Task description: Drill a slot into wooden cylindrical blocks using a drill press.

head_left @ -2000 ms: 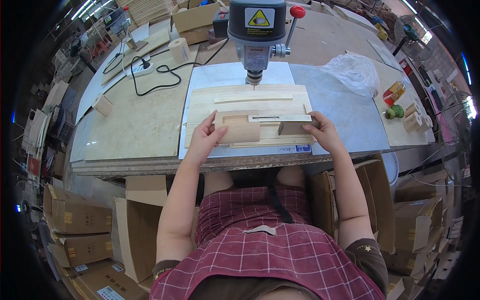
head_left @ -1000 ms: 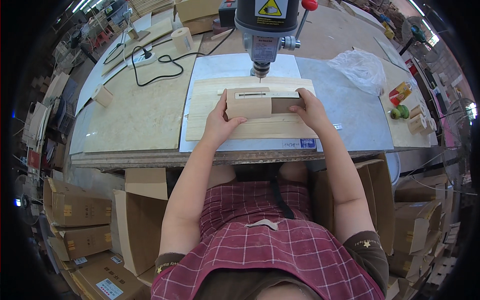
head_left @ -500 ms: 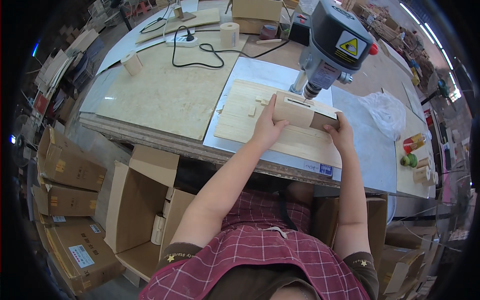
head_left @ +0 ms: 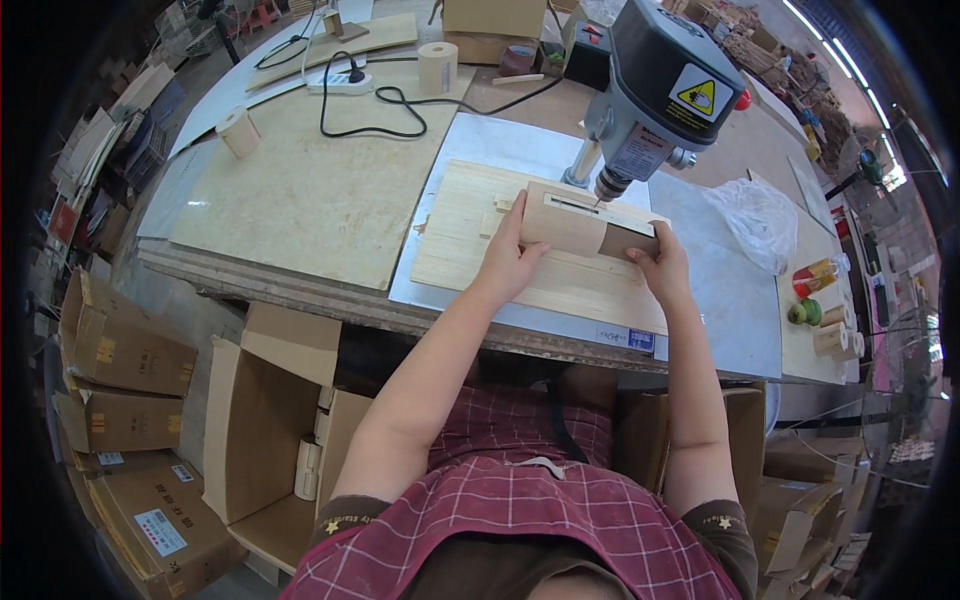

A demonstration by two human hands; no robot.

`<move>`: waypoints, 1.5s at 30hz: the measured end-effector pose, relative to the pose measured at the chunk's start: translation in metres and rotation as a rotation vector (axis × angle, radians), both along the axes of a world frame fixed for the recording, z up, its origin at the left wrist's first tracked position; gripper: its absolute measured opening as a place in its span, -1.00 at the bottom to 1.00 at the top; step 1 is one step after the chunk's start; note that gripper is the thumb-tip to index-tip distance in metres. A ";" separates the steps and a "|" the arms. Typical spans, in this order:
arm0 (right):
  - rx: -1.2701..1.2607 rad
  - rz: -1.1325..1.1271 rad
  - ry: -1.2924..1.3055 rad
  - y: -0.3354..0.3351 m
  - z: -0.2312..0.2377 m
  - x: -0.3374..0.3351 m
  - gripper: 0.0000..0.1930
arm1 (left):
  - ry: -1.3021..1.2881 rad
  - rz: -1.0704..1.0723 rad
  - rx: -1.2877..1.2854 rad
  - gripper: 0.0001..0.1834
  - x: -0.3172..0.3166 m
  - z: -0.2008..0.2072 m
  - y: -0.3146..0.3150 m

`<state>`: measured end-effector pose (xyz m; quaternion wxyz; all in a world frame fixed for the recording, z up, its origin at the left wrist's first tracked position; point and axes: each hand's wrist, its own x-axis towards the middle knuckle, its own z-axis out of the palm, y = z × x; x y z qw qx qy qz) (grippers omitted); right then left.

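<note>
My left hand (head_left: 512,255) grips the left end of a pale, rounded wooden piece (head_left: 565,228), thumb on its near side. My right hand (head_left: 662,262) holds the right end, beside a darker brown section. A long narrow slot lies along the top of the piece. Just above that slot is the bit of a bench drill press (head_left: 612,185); whether it touches the wood, I cannot tell. The piece rests on a flat light wooden board (head_left: 450,245). Small wooden blocks (head_left: 490,222) on the board are partly hidden by my left hand.
The drill press head (head_left: 665,85) stands over the board. A black cable (head_left: 400,92) runs to a white power strip (head_left: 340,86). Wooden cylinders (head_left: 437,70) stand on the table. At the right lie a clear plastic bag (head_left: 755,220) and tape rolls (head_left: 830,340). Open cardboard boxes (head_left: 265,440) sit below.
The whole view has shifted a little. Both hands have moved the wooden piece slightly left under the drill bit, and my left hand now covers more of the small blocks.
</note>
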<state>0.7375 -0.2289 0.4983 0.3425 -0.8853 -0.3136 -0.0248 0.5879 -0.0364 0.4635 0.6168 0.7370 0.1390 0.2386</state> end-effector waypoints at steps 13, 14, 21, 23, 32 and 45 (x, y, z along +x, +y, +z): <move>-0.084 0.118 -0.047 -0.017 0.067 0.021 -0.56 | -0.108 0.054 -0.057 -0.16 0.005 -0.002 -0.008; -0.026 0.068 -0.076 -0.021 0.087 0.038 -0.56 | -0.107 0.043 -0.053 -0.16 0.005 0.003 -0.010; 0.411 0.058 -0.344 0.036 0.213 0.044 -0.58 | -0.069 0.039 -0.099 -0.17 0.004 0.008 -0.013; 0.255 0.030 -0.274 0.051 0.214 0.051 -0.59 | -0.067 0.029 -0.142 -0.17 0.004 0.009 -0.013; 0.032 -0.006 -0.640 0.039 0.202 0.031 -0.67 | -0.088 0.033 -0.081 -0.18 0.003 0.003 -0.009; 0.260 0.015 -0.800 0.010 0.143 -0.045 -0.76 | -0.132 0.041 -0.062 -0.18 0.006 -0.001 -0.009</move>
